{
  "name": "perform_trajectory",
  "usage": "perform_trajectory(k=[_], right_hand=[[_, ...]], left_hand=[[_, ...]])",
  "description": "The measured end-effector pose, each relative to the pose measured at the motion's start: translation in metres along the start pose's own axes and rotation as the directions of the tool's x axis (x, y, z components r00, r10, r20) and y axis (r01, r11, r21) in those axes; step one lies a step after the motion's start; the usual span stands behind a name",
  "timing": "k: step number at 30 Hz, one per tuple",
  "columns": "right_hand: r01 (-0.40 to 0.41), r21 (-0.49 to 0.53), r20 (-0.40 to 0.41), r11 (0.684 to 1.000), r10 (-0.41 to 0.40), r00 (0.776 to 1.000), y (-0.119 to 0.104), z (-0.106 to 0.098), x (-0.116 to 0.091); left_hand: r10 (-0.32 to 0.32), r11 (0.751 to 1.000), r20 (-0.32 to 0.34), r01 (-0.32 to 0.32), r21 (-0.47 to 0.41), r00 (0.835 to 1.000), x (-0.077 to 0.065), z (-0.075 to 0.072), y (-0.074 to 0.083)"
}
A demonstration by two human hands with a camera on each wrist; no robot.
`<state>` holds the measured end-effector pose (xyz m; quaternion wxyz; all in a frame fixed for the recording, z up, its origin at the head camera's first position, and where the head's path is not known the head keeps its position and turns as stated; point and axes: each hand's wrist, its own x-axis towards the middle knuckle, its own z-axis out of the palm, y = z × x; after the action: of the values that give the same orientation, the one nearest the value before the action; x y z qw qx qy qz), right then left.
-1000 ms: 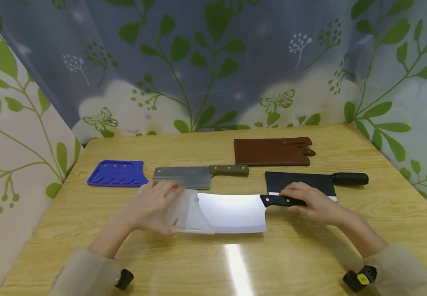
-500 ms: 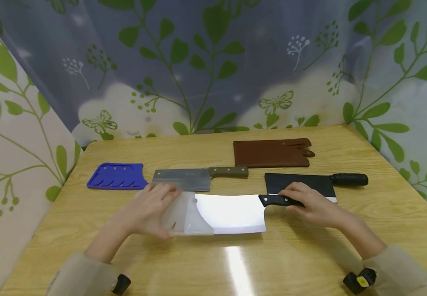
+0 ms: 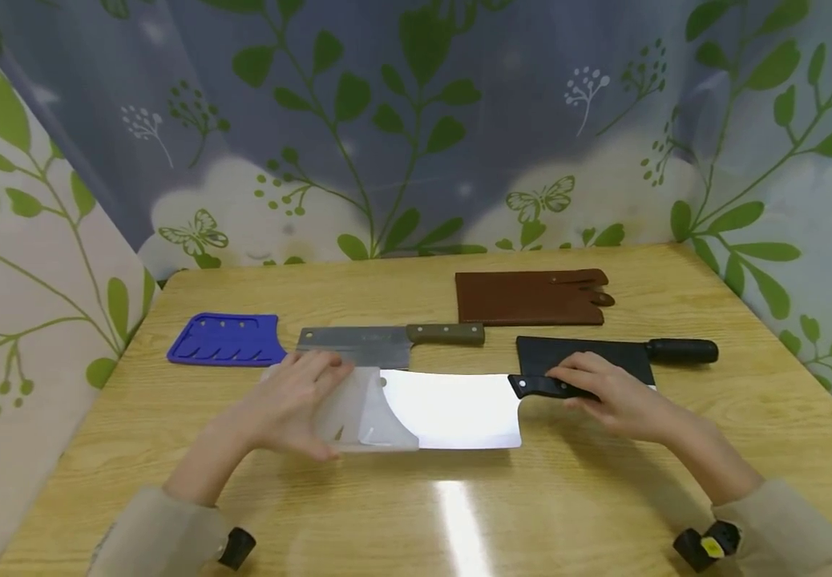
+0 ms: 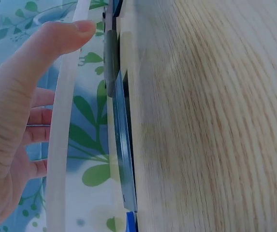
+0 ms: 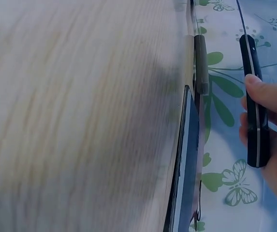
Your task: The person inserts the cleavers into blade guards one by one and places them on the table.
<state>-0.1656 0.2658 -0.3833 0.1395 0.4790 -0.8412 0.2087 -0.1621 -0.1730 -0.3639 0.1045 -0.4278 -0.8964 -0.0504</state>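
Observation:
A cleaver [image 3: 452, 410] with a shiny broad blade lies level across the middle of the head view, held above the table. My right hand [image 3: 614, 397] grips its black handle [image 5: 255, 111], thumb on top in the right wrist view. The blade's left end sits inside a translucent white blade cover [image 3: 369, 417]. My left hand [image 3: 293, 405] holds that cover by its long edges, thumb at the near edge and fingers over the far one. In the left wrist view the cover [image 4: 63, 125] appears edge-on. How deep the blade tip reaches is hidden by the hand.
Behind lie a blue blade cover [image 3: 228, 340], a grey cleaver [image 3: 358, 344] with a brown handle, and a brown leather sheath [image 3: 531, 298]. A black-bladed cleaver [image 3: 582, 349] lies partly behind my right hand. The wooden table [image 3: 358, 513] meets a patterned curtain [image 3: 387, 144].
The cleaver and its cover have risen slightly, now hiding more of the black-bladed cleaver's pale edge. Both hands keep their hold, and the blade's depth in the cover looks about the same.

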Motion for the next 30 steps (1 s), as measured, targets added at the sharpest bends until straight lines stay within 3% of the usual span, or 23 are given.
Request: perform_trajectory(k=[7,14,30], right_hand=[[0.030,0.015,0.015,0.999,-0.030,0.999,0.001,0.004,0.002],[0.023,-0.004,0.023,1.000,-0.022,0.999,-0.001,0.004,0.003],[-0.023,-0.031,0.044,0.999,0.024,0.999,-0.005,-0.004,0.004]], left_hand=[[0.036,0.999,0.014,-0.036,-0.006,0.999,0.012,0.000,0.008],[0.027,0.999,0.044,-0.028,0.029,0.999,0.012,0.003,0.010],[0.044,0.999,-0.001,-0.044,0.020,0.999,0.013,0.007,0.012]])
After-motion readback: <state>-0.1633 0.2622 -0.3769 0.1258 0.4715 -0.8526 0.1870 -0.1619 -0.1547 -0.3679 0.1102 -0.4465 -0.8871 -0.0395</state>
